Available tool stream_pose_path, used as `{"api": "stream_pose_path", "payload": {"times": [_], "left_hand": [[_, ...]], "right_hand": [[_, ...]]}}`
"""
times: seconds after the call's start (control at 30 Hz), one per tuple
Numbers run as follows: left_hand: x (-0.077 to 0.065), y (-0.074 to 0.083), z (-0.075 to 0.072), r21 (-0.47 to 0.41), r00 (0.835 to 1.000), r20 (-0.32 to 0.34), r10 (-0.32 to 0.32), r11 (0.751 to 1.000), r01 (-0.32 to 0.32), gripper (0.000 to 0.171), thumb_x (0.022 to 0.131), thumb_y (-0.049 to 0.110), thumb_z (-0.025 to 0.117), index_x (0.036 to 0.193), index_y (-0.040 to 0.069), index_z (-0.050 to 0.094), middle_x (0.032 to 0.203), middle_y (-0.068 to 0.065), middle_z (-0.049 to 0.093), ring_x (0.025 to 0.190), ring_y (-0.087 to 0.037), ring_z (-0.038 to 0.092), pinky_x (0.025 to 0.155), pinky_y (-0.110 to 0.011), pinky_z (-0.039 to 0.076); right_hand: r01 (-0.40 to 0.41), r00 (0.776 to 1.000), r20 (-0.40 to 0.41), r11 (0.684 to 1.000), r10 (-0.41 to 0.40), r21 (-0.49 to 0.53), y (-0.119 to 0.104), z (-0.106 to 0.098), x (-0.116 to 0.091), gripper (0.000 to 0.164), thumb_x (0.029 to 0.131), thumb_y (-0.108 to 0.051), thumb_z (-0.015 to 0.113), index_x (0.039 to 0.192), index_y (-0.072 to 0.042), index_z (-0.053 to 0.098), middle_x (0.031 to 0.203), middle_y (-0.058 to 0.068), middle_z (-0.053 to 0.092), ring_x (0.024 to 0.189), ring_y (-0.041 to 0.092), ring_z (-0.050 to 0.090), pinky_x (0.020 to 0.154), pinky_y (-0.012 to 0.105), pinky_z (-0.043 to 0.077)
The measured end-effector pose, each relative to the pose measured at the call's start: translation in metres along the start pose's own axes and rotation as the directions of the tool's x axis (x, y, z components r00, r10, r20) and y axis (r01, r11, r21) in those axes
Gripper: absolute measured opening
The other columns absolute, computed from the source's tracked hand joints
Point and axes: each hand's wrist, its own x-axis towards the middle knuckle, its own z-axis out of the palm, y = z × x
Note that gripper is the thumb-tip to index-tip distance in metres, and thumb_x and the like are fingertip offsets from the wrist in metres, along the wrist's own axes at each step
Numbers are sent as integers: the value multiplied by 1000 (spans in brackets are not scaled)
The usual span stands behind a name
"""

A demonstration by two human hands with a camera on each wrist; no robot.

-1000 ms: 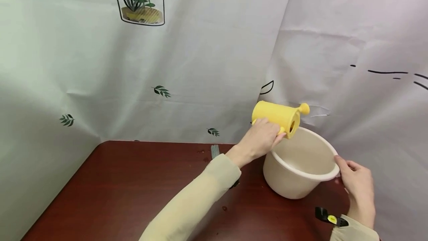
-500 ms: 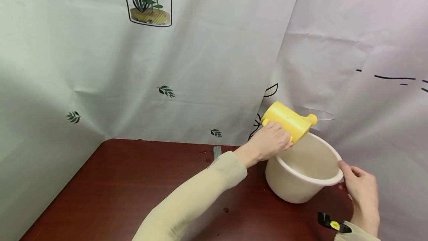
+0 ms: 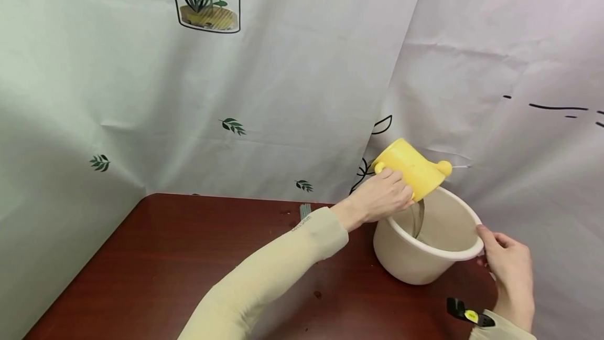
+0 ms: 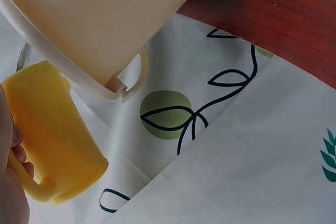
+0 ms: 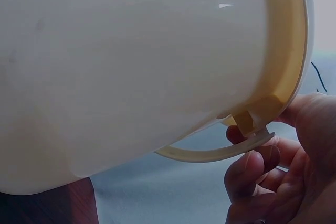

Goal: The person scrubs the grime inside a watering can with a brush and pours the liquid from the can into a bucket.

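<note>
My left hand [image 3: 383,195] grips the handle of a yellow watering can [image 3: 415,169], which is tipped mouth-down over a cream plastic bucket [image 3: 410,261]. A stream of water [image 3: 418,216] falls from the can's mouth into the bucket. In the left wrist view the fingers curl round the handle of the watering can [image 4: 60,135]. At the bucket's right side, my right hand [image 3: 509,261] holds the rim, thumb on top. Seen from the right wrist, the other fingers of that hand [image 5: 294,166] bend under the rim beside the bucket's thin carrying handle [image 5: 210,155].
The bucket stands near the right back of a dark red-brown table [image 3: 189,266]. A pale printed cloth [image 3: 292,77] hangs close behind it. A grey strip [image 3: 305,210] lies at the table's back edge, and small wet drops [image 3: 317,294] dot the surface.
The watering can has moved slightly right and tilted further mouth-down over the bucket. Water now streams out of it. My right hand keeps its hold on the rim.
</note>
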Motion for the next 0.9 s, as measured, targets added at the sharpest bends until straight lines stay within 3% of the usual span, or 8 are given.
{"api": "stream_pose_path", "payload": {"times": [0.47,0.9], "left_hand": [[10,-6,-6,6,998,8,63,998,-63,35,107,35,27,96,22,58,91,9,59,92,-13,49,83,-28,35],[15,-9,-7,47,995,-58,86,995,-83,34,107,33,27,96,20,57,91,8,59,93,-15,48,86,-28,34]], "right_hand": [[-7,1000,-4,1000,7,-3,-1,0,-2,35,90,-56,58,75,-25,67,56,0,59,51,17,57,50,30,43],[-9,1000,-6,1000,9,26,-1,1,-2,38,90,-55,59,78,-20,67,57,0,57,49,16,56,48,30,45]]}}
